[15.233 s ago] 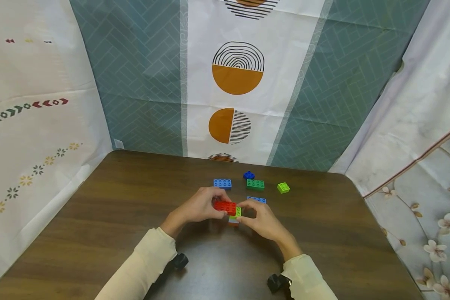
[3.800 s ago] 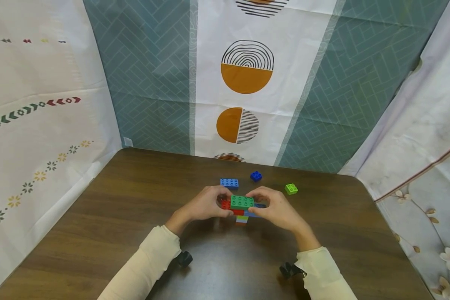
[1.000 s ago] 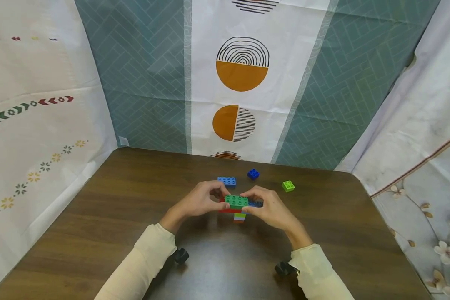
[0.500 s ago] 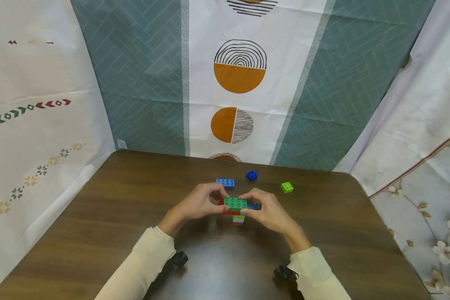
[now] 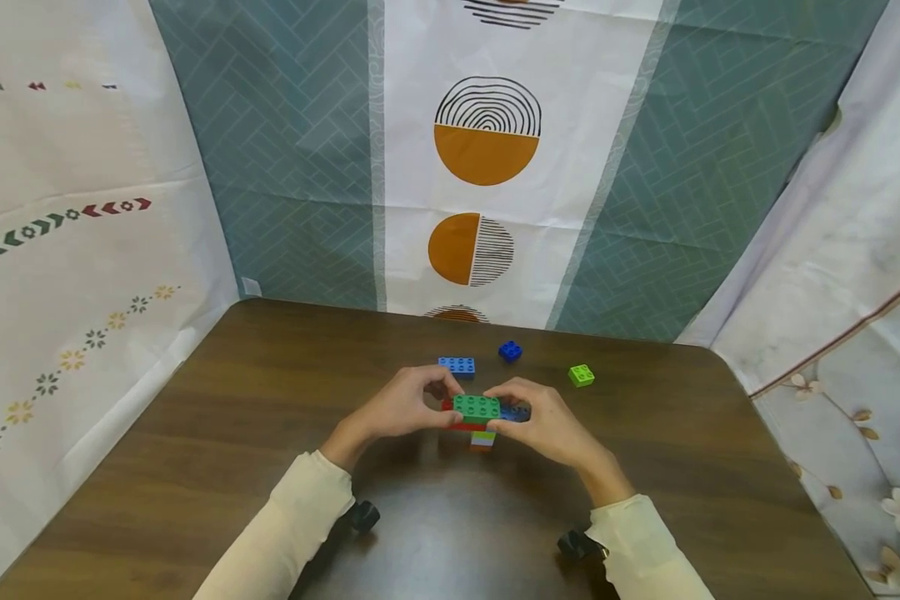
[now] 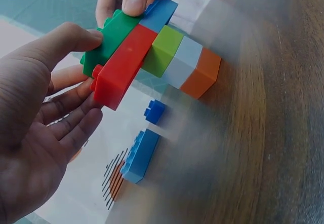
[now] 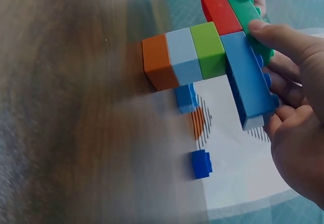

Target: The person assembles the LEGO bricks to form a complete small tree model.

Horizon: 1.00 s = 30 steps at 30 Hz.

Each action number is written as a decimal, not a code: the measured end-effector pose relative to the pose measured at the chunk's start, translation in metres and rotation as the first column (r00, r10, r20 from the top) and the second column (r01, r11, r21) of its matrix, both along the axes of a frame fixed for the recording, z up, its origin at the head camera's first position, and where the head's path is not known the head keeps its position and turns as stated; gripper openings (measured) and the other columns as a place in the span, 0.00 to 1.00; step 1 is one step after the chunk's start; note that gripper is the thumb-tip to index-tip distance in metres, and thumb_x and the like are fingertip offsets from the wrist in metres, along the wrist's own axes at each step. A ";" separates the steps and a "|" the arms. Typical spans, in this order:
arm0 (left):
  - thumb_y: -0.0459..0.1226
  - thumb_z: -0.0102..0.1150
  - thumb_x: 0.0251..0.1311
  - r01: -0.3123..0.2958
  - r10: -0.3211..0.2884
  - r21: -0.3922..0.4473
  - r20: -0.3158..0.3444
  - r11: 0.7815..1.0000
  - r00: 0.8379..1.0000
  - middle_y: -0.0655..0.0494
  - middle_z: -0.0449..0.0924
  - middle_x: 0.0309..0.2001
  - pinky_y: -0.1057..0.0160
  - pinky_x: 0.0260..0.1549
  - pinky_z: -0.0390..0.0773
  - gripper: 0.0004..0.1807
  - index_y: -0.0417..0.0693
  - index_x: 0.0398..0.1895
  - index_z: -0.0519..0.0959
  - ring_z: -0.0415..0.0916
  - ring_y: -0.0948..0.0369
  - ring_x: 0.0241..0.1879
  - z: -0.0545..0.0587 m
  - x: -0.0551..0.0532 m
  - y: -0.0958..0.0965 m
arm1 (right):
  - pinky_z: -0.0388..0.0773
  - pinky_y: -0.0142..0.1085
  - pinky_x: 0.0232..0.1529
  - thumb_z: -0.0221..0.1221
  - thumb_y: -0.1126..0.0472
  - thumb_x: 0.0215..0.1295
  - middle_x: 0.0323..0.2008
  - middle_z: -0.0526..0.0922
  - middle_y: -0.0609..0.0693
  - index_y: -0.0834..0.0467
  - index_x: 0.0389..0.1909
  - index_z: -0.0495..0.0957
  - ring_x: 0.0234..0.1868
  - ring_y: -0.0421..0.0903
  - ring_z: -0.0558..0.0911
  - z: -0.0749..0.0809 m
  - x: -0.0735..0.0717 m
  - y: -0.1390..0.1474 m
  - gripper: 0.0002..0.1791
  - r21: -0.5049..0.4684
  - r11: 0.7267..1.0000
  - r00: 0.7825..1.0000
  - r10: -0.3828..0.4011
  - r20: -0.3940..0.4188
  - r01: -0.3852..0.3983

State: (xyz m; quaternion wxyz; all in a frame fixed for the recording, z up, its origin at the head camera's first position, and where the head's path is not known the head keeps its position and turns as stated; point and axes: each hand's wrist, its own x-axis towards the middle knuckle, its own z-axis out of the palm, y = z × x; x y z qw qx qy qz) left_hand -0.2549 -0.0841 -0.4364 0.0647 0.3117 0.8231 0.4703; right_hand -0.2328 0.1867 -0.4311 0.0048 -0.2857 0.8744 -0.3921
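A toy brick tower stands on the table, with an orange brick [image 6: 201, 77] at the bottom. Above that come a pale blue-grey brick [image 6: 183, 62] and a lime brick [image 7: 207, 51]. A long red brick [image 6: 124, 69] and a long blue brick [image 7: 248, 79] lie end to end across the lime one, jutting out to either side. On top, a green brick [image 5: 476, 407] bridges both. My left hand [image 5: 405, 406] pinches the green brick's left end between thumb and fingers. At its right end, my right hand [image 5: 546, 422] pinches the same brick.
Behind the hands lie a loose long blue brick [image 5: 457, 366], a small dark blue brick [image 5: 510, 351] and, further right, a small lime brick [image 5: 581, 375]. Patterned cloth [image 5: 487, 192] hangs along the back of the brown table [image 5: 450, 533] and at both sides.
Since the oldest frame, the red brick, a long blue brick and the green brick have joined the tower. Over the last second, both hands stay on the green brick with little visible movement.
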 end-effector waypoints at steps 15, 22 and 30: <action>0.41 0.73 0.58 -0.008 0.008 -0.005 0.000 1.000 1.000 0.59 0.84 0.43 0.44 0.53 0.83 0.13 0.54 0.45 0.82 0.79 0.58 0.45 0.000 0.000 -0.001 | 0.78 0.53 0.61 0.70 0.55 0.65 0.56 0.85 0.53 0.49 0.60 0.81 0.55 0.56 0.81 0.007 -0.026 0.050 0.22 -0.078 0.993 0.996 -0.081 0.039 0.084; 0.40 0.73 0.58 -0.006 0.006 -0.005 0.007 1.000 1.000 0.58 0.84 0.43 0.44 0.53 0.83 0.13 0.53 0.45 0.82 0.79 0.57 0.45 0.003 0.000 0.000 | 0.80 0.49 0.60 0.68 0.55 0.68 0.59 0.84 0.57 0.54 0.63 0.79 0.58 0.60 0.82 0.002 -0.043 0.089 0.23 -0.079 0.974 0.977 -0.206 0.058 0.210; 0.41 0.74 0.58 -0.006 0.006 -0.001 -0.002 1.000 1.000 0.59 0.84 0.42 0.42 0.53 0.83 0.13 0.54 0.45 0.82 0.79 0.58 0.44 0.001 0.000 -0.001 | 0.76 0.20 0.48 0.66 0.60 0.69 0.58 0.84 0.63 0.59 0.64 0.78 0.50 0.39 0.82 -0.010 -0.062 0.126 0.23 -0.048 0.941 0.941 -0.330 0.078 0.334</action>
